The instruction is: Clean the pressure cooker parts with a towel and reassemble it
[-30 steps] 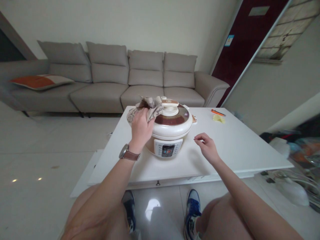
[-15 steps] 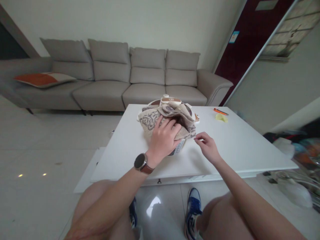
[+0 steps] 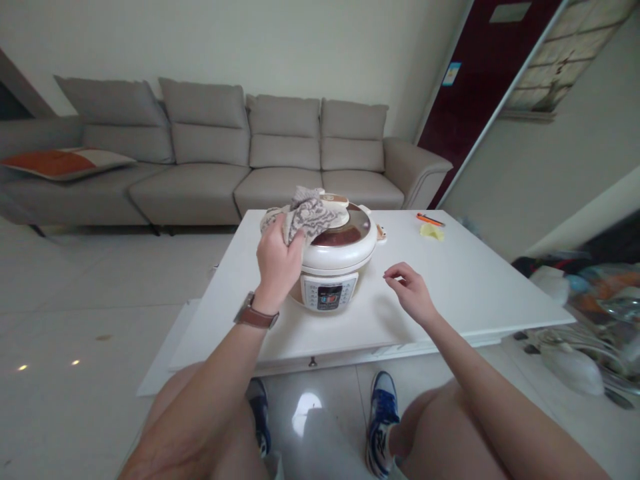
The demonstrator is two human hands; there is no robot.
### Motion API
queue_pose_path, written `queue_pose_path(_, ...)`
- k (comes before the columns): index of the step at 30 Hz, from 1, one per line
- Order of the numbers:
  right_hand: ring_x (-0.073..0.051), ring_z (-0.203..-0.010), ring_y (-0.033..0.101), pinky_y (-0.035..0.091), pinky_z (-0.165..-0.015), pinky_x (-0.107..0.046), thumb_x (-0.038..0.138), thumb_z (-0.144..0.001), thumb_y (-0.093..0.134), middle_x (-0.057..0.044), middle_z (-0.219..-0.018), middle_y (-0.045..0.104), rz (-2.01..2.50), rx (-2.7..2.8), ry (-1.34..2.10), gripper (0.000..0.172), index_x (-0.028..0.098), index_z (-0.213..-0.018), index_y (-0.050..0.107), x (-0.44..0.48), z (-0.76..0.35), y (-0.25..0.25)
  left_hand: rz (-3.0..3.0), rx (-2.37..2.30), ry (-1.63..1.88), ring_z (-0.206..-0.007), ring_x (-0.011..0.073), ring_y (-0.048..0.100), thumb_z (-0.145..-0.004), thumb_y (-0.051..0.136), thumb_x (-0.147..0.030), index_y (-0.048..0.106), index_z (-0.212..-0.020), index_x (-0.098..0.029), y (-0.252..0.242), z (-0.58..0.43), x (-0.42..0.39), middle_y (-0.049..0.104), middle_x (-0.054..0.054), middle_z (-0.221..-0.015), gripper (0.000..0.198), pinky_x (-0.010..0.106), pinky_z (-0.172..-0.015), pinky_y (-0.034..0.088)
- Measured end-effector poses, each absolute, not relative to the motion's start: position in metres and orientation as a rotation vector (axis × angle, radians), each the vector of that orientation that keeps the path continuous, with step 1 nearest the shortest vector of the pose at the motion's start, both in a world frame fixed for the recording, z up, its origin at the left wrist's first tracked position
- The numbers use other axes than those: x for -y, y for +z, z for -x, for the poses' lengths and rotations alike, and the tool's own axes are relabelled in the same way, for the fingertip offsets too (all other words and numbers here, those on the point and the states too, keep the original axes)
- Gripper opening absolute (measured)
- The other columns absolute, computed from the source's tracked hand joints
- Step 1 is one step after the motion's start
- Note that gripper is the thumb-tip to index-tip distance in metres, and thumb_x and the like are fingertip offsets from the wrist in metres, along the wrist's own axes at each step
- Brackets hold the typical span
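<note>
A white rice cooker [image 3: 339, 257] with a brown lid top and a front control panel stands on the white table [image 3: 450, 287]. My left hand [image 3: 280, 257] is closed on a patterned beige and grey cloth [image 3: 309, 215], which lies over the left part of the lid. To the right of the cooker, my right hand [image 3: 407, 290] hovers above the table, touching neither cooker nor cloth. Its fingers are curled with thumb and fingertips near each other, and nothing shows between them.
An orange cutter [image 3: 430, 219] and a crumpled yellow piece [image 3: 431, 231] lie on the table's right side. Behind the table is a grey sofa [image 3: 285, 183] with an orange and white cushion [image 3: 65, 163]. Cables and bags sit on the floor at right.
My left hand has moved left with the cloth, uncovering the cooker's front panel and the right part of its lid. My right hand keeps nearly the same pose. The view has shifted slightly.
</note>
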State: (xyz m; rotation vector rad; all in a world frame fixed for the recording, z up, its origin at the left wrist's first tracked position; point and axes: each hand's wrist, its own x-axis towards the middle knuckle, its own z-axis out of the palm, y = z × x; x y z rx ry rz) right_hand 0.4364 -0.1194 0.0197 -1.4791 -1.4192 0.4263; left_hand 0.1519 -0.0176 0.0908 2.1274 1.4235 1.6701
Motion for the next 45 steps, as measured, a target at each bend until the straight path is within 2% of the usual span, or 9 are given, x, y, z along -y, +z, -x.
queue_pose_path(5,-0.021,-0.087,0.062,0.048,-0.072,-0.034,0.031,-0.082,0.064,-0.004,-0.092,0.065,1.491,1.425,0.425,0.01,0.023,-0.081,0.069,0.123,-0.445,0.019,-2.593,-1.245,1.428,-0.115,0.031,0.065,-0.09,0.062,-0.026,0.066,-0.113,-0.021,0.096,-0.169,0.044,0.073,0.01,-0.112,0.024,0.053,-0.118,0.038)
queue_pose_path(11,-0.021,-0.086,0.061,0.048,-0.07,-0.032,0.032,-0.08,0.064,-0.004,-0.09,0.066,1.487,1.42,0.43,0.01,0.023,-0.08,0.069,0.12,-0.444,0.017,-2.962,-0.911,1.141,-0.121,0.0303,0.061,-0.089,0.069,-0.033,0.068,-0.111,-0.024,0.097,-0.196,0.066,0.072,0.009,-0.123,0.024,0.053,-0.119,0.035)
queue_pose_path(15,-0.021,-0.083,0.062,0.049,-0.068,-0.033,0.033,-0.079,0.063,-0.004,-0.09,0.067,1.493,1.417,0.446,0.013,0.022,-0.082,0.07,0.115,-0.439,0.015,-3.056,-0.732,1.084,-0.123,0.0275,0.06,-0.092,0.066,-0.036,0.067,-0.112,-0.024,0.1,-0.212,0.066,0.072,0.007,-0.124,0.023,0.052,-0.121,0.034)
queue_pose_path(22,-0.02,-0.084,0.062,0.049,-0.068,-0.032,0.031,-0.078,0.063,-0.004,-0.089,0.067,1.493,1.414,0.418,0.01,0.023,-0.077,0.069,0.117,-0.434,0.02,-2.833,-1.125,1.245,-0.112,0.0307,0.062,-0.092,0.065,-0.029,0.065,-0.111,-0.021,0.116,-0.231,0.065,0.073,0.01,-0.109,0.02,0.051,-0.108,0.043)
queue_pose_path(26,-0.022,-0.082,0.064,0.05,-0.069,-0.034,0.031,-0.077,0.062,-0.004,-0.086,0.069,1.541,1.391,0.412,0.011,0.023,-0.078,0.069,0.115,-0.44,0.014,-2.984,-0.971,1.147,-0.118,0.0313,0.06,-0.09,0.069,-0.03,0.065,-0.112,-0.023,0.115,-0.239,0.066,0.072,0.011,-0.116,0.023,0.053,-0.112,0.04)
queue_pose_path(31,-0.027,-0.096,0.068,0.054,-0.088,-0.043,0.03,-0.078,0.062,-0.008,-0.103,0.076,1.473,1.421,0.383,0.022,0.022,-0.097,0.07,0.109,-0.454,0.005,-3.152,-0.672,0.97,-0.12,0.0261,0.061,-0.093,0.066,-0.034,0.067,-0.11,-0.022,0.103,-0.252,0.069,0.074,0.007,-0.111,0.021,0.047,-0.121,0.033)
queue_pose_path(34,-0.028,-0.1,0.068,0.053,-0.095,-0.046,0.029,-0.077,0.06,-0.009,-0.109,0.077,1.44,1.453,0.325,0.024,0.022,-0.098,0.07,0.106,-0.464,0.005,-3.171,-0.66,0.961,-0.129,0.0259,0.058,-0.092,0.066,-0.034,0.067,-0.11,-0.02,0.096,-0.258,0.071,0.075,0.01,-0.114,0.023,0.045,-0.124,0.03)
queue_pose_path(39,-0.027,-0.096,0.066,0.053,-0.092,-0.042,0.03,-0.077,0.062,-0.006,-0.092,0.076,1.491,1.393,0.365,0.014,0.022,-0.085,0.07,0.106,-0.479,0.004,-3.097,-0.728,1.021,-0.133,0.026,0.058,-0.093,0.064,-0.033,0.065,-0.113,-0.017,0.091,-0.249,0.074,0.074,0.013,-0.12,0.026,0.046,-0.126,0.029)
queue_pose_path(45,-0.019,-0.071,0.06,0.05,-0.069,-0.033,0.034,-0.071,0.064,-0.001,-0.072,0.067,1.575,1.269,0.451,0.014,0.021,-0.073,0.069,0.104,-0.483,-0.001,-3.07,-0.651,1.076,-0.14,0.0265,0.054,-0.09,0.066,-0.032,0.065,-0.114,-0.02,0.087,-0.208,0.068,0.073,0.011,-0.125,0.027,0.051,-0.127,0.029)
